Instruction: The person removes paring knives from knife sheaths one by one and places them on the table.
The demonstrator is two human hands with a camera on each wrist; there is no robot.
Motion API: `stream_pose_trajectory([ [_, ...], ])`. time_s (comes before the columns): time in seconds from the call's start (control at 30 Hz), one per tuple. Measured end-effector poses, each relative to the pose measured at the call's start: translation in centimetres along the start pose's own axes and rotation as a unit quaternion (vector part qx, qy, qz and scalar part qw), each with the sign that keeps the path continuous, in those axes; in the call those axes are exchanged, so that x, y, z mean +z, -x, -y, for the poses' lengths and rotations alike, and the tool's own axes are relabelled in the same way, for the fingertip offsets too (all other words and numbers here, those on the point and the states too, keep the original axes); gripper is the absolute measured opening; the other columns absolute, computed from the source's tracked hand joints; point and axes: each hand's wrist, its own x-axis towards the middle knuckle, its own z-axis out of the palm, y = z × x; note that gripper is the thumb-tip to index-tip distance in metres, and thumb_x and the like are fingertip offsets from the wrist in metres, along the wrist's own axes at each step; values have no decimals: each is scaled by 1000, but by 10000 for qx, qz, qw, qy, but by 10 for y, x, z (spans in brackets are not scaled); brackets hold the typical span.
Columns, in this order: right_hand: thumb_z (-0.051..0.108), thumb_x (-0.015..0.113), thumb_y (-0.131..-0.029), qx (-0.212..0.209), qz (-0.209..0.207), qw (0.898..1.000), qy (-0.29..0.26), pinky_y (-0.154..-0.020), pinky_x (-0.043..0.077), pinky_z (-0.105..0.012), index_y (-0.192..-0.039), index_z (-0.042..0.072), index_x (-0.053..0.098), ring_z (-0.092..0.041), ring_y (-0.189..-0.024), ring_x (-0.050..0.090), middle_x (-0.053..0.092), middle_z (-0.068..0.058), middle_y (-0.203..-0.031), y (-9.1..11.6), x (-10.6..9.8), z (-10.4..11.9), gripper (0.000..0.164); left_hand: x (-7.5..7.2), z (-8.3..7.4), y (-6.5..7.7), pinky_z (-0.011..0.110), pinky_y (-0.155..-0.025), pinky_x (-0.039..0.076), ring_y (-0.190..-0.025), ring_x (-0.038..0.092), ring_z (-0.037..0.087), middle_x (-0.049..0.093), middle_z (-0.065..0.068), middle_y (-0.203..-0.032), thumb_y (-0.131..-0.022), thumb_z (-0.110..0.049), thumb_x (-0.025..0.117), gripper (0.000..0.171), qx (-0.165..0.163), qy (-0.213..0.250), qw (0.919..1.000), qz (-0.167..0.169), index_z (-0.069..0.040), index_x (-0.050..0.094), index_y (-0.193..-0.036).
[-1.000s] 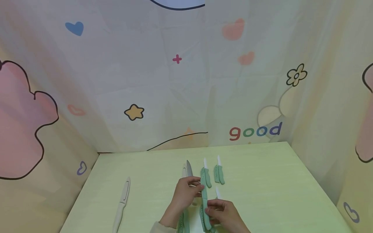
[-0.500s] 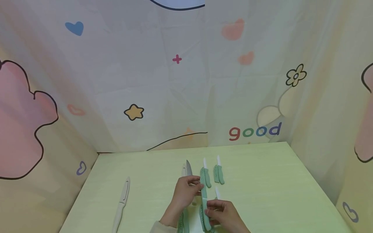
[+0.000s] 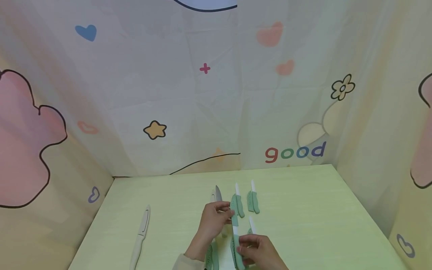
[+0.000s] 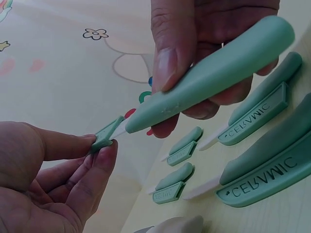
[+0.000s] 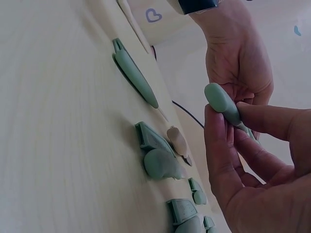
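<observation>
In the head view, my left hand (image 3: 213,220) pinches a green sheath (image 3: 234,214) between thumb and fingers. My right hand (image 3: 261,250) grips the green handle (image 4: 209,80) of a ceramic knife, lined up with that sheath. A stretch of white blade (image 3: 235,231) shows between sheath and handle, while its tip stays hidden inside the sheath. Both pieces are held above the table, over another green knife with its sheath alongside. From the left wrist, the handle crosses the view on a slant, and the sheath (image 4: 108,135) sits at the left fingertips.
Several green knives (image 3: 254,202) with white blades lie on the pale table (image 3: 320,225), sheaths marked CERAMIC (image 4: 255,121) beside them. A steel-bladed knife (image 3: 218,192) and a pale sheath (image 3: 213,196) lie behind my left hand. Farther left is a cream knife (image 3: 140,236).
The sheath and left hand have shifted slightly up and left, the right hand slightly down with the handle. White blade now shows in a widened gap between them.
</observation>
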Motion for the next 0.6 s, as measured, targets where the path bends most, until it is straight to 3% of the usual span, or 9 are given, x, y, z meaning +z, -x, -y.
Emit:
stream_pose_trajectory([
  [0.13,18,70,-87,77,-17,10000,13,-66,61,-39,-117,-8,62,-27,-75,66,67,-6,-93,2,0,-1,40,0,-1,0,33,-66,62,-78,65,24,64,18,-91,-86,-2,69,30,47,90,9999,14,9,64,-113],
  [0.4,18,73,-85,624,-28,9978,219,-68,60,-35,-114,-3,65,-20,-76,63,66,-6,-91,4,0,-4,37,-2,-1,0,32,-66,62,-77,65,23,65,16,-92,-87,-3,69,28,-12,90,9998,-187,5,65,-113],
  [0.6,16,73,-83,294,164,9991,267,-65,57,-29,-106,-4,68,-18,-76,62,68,-3,-85,4,1,-11,31,-6,-2,-3,32,-68,61,-77,65,23,63,16,-93,-87,-2,68,30,86,2,9992,-391,7,63,-115],
])
